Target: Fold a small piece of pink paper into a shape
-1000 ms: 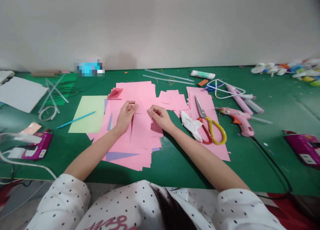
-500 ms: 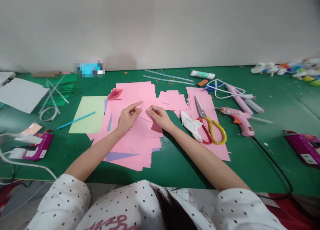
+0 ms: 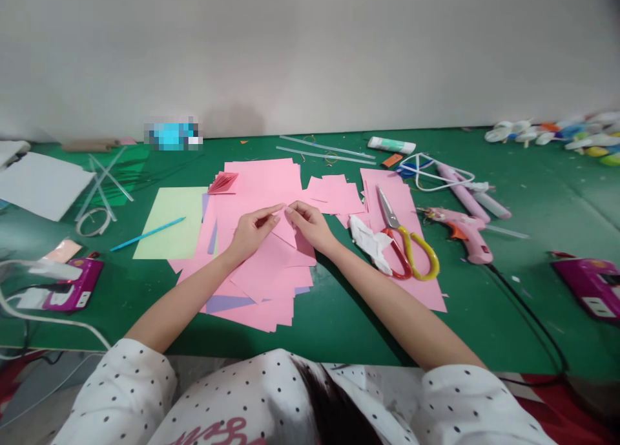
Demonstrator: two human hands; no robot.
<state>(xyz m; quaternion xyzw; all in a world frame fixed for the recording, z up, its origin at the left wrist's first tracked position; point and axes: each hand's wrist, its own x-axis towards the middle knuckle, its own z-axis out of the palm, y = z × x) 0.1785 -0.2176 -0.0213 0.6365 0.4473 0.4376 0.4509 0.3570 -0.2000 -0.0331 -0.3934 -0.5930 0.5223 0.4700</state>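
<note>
My left hand [image 3: 256, 230] and my right hand [image 3: 309, 224] meet over a pile of pink paper [image 3: 261, 180]. A small piece of pink paper [image 3: 285, 232] is pinched between the fingertips of both; its upper part is partly hidden by the fingers. Beneath them, pink sheets overlap with some purple paper [image 3: 227, 303] showing at the edges. A small pleated pink paper piece [image 3: 223, 183] lies on the pile's upper left corner. To the right of my right hand, smaller pink paper pieces [image 3: 336, 193] lie loosely overlapped.
Scissors [image 3: 404, 238] and a crumpled white tissue [image 3: 371, 241] lie on pink sheets at right, beside a pink glue gun [image 3: 462, 228] with a black cord. At left are a blue pencil [image 3: 148, 233] on light green paper [image 3: 169, 206] and a purple power socket [image 3: 80, 283].
My left hand has shifted slightly right, its fingertips now meeting those of my right hand on the pink piece. My right hand has barely moved.
</note>
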